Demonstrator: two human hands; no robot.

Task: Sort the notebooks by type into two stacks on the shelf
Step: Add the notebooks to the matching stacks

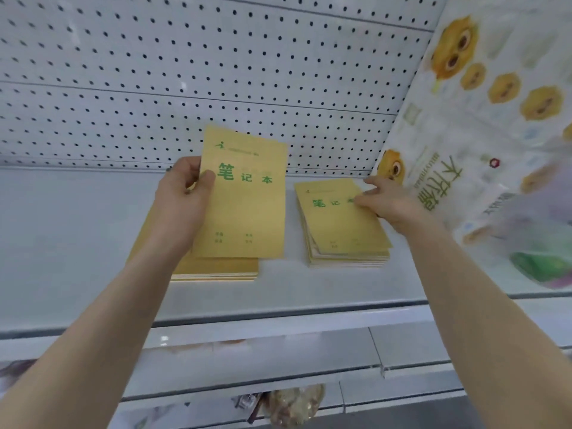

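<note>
My left hand [182, 202] grips a few yellow notebooks [247, 209] with green characters, held tilted above the left stack [216, 269] of yellow notebooks on the white shelf [77, 243]. To the right lies a second stack [343, 224] of the same yellow covers, its sheets slightly fanned. My right hand [387, 202] rests flat on that stack's right edge, fingers spread on the top cover.
A white pegboard [185, 72] backs the shelf. A large white pack printed with yellow cartoon faces [483, 119] stands at the right, close to the right stack. Lower shelves [278, 366] with packaged goods [294, 404] run below the front edge.
</note>
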